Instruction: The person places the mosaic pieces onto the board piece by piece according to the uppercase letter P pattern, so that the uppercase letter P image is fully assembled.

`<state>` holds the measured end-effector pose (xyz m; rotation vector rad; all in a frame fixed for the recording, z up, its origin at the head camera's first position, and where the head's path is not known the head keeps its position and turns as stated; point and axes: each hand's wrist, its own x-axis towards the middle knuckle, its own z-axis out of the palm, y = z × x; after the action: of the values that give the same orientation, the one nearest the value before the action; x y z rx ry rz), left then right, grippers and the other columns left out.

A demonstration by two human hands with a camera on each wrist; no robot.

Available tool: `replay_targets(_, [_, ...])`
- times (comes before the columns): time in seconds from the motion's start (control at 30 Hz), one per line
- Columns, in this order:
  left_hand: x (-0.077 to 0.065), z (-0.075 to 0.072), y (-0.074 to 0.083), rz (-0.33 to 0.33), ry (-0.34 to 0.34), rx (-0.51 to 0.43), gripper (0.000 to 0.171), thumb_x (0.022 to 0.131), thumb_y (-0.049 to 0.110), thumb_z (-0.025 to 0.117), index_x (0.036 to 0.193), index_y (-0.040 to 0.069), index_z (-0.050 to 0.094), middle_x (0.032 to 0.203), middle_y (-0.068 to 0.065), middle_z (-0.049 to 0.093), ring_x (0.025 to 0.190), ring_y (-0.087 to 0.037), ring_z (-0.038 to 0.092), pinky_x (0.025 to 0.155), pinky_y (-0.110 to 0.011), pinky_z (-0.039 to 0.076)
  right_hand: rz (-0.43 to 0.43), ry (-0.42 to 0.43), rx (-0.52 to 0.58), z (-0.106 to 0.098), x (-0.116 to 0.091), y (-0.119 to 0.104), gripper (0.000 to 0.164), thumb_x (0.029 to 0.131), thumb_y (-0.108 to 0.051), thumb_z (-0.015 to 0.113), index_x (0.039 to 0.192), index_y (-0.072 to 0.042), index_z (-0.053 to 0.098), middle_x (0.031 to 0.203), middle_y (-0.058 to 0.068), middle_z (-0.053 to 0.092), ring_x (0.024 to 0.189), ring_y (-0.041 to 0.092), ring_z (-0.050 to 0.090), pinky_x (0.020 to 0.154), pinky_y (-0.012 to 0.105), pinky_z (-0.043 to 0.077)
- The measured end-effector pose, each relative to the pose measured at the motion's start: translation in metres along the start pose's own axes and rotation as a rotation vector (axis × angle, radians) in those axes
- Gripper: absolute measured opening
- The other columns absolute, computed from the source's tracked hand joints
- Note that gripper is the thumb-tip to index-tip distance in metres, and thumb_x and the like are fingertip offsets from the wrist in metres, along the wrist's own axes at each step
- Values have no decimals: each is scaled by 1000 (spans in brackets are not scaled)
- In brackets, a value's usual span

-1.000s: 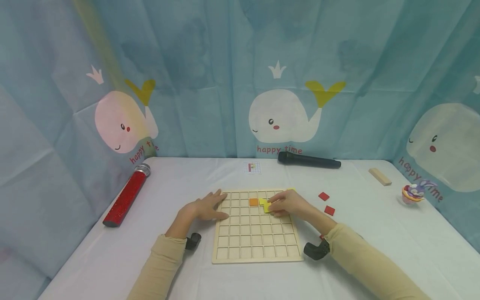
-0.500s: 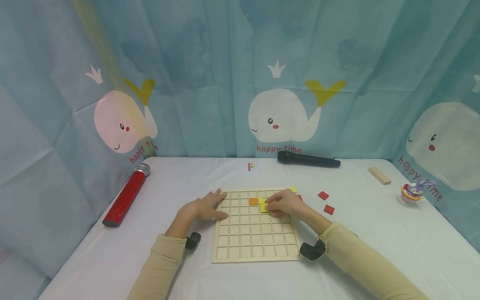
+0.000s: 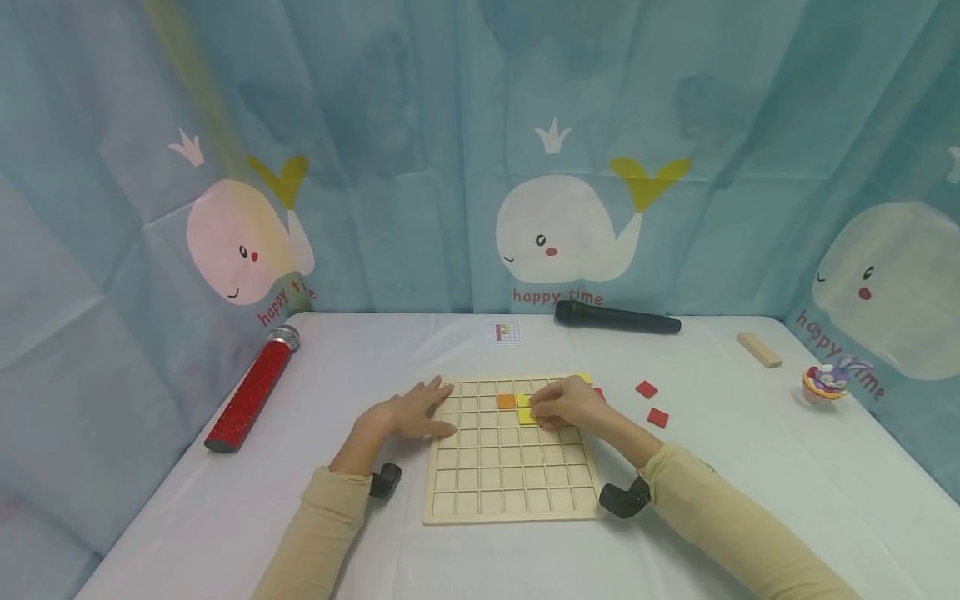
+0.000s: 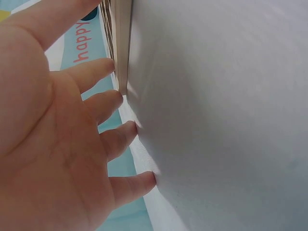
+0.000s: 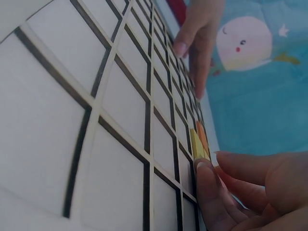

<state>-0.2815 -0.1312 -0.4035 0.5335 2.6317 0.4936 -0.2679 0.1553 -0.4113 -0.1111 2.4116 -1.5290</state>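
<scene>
Right hand (image 3: 573, 404) is pinching the nearer yellow tile (image 3: 527, 417) around its right edge, thumb and fingers narrow; part of the grip is hidden. That tile is sitting on the board (image 3: 513, 522), one square nearer than the far yellow tile (image 3: 522, 401), which is lying just right of the orange tile (image 3: 506, 402). Can't tell if it's fully seated. Left hand (image 3: 412, 414) is holding nothing, fingers spreading wide, touching the board's left edge.

My take on doing this well: have the left hand steadying the board so it isn't sliding, be lining the tile up with the ridges, then pressing flat with one fingertip, no twisting. Risk: a corner catching on a ridge, or a finger nudging the far yellow tile.

Writing: curtain (image 3: 420, 250) is reading "happy time" in red below the middle whale (image 3: 562, 221). Card (image 3: 504, 333) is showing a coloured grid, no legible text. Black microphone (image 3: 618, 318) isn't showing any readable brand.
</scene>
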Motion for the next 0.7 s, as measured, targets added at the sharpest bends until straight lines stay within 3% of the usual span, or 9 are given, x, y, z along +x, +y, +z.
replay_targets(0.27, [1, 0, 0, -3, 1, 5, 78, 90, 46, 61, 151, 10, 27, 157, -15, 12, 143, -36, 6, 108, -63, 9, 8, 0, -11, -14, 3, 5, 28, 92, -19, 65, 111, 0, 68, 90, 7, 67, 79, 17, 65, 73, 31, 56])
replay_targets(0.43, [1, 0, 1, -9, 3, 4, 79, 90, 45, 61, 151, 11, 27, 157, -15, 12, 143, -36, 6, 109, -63, 9, -10, -62, 20, -32, 0, 5, 39, 94, -27, 62, 121, 0, 62, 103, 10, 66, 93, 20, 63, 84, 35, 53])
replay_targets(0.7, [1, 0, 1, -15, -2, 7, 78, 90, 45, 61, 152, 11, 26, 158, -14, 12, 143, -35, 6, 109, -62, 9, -30, -116, 59, -58, -8, 6, 46, 96, -25, 59, 129, 6, 53, 117, 19, 61, 106, 25, 59, 89, 36, 51])
